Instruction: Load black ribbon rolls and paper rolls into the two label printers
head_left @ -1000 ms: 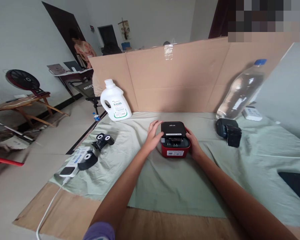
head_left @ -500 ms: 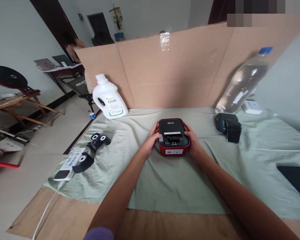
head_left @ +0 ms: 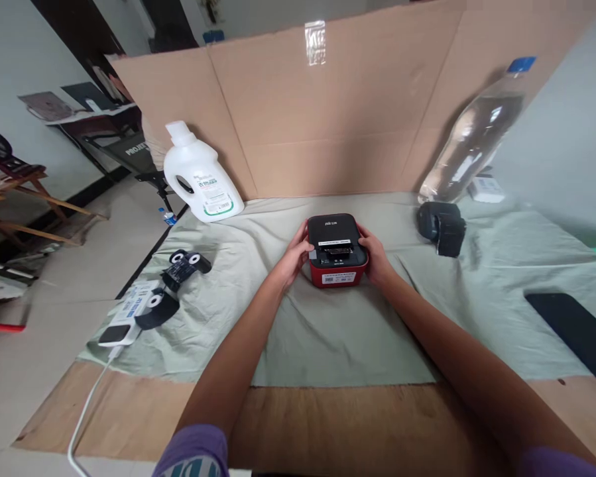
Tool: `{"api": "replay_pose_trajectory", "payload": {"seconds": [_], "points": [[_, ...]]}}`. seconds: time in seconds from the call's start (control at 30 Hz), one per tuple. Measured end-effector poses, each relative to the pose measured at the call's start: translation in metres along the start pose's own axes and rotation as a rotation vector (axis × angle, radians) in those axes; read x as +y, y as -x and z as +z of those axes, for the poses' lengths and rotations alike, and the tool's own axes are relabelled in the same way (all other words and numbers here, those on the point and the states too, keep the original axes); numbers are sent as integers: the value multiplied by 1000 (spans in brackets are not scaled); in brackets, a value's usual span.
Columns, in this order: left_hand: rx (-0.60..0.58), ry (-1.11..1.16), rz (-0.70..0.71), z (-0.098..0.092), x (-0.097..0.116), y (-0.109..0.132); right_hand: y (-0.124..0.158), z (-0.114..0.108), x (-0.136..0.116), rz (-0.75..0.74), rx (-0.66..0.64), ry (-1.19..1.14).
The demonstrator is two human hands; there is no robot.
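A small red and black label printer [head_left: 335, 232] sits upright on the pale green cloth [head_left: 327, 344], in the middle of the head view. Its black top has a slot with a white strip above it, and a white sticker marks the red front. My left hand [head_left: 292, 260] is closed around its left side, thumb on the top edge near a small grey tab. From the other side my right hand [head_left: 376, 257] grips the right edge, its thumb at the upper rim. The fingers behind the sides are partly hidden.
Behind stands a cardboard panel [head_left: 337, 126]. A white detergent bottle [head_left: 203, 175] is at the back left, a large clear bottle [head_left: 471, 146] at the back right. A power bank [head_left: 121, 324], black straps [head_left: 181, 270], a black strapped device [head_left: 441, 227] and a phone [head_left: 573, 331] lie around.
My view has tilted down and shifted, so the whole scene sits higher and further left. Both hands keep their hold on the label printer, which shows no clear movement on the cloth.
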State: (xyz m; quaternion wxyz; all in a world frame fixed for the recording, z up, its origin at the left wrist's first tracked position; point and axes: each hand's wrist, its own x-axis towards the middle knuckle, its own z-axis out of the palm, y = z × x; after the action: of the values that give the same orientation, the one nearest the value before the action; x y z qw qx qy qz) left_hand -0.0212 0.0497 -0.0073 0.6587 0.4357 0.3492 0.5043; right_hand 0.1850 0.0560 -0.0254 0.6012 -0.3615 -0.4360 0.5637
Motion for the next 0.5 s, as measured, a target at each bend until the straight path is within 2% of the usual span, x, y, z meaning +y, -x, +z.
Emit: {"api": "replay_pose_trajectory", "payload": {"seconds": [0.27, 0.5], "points": [[32, -21, -7, 2, 3, 4, 0, -5, 4, -46, -37, -75], [27, -32, 3, 4, 1, 9, 3, -7, 5, -21, -82, -117]]}}
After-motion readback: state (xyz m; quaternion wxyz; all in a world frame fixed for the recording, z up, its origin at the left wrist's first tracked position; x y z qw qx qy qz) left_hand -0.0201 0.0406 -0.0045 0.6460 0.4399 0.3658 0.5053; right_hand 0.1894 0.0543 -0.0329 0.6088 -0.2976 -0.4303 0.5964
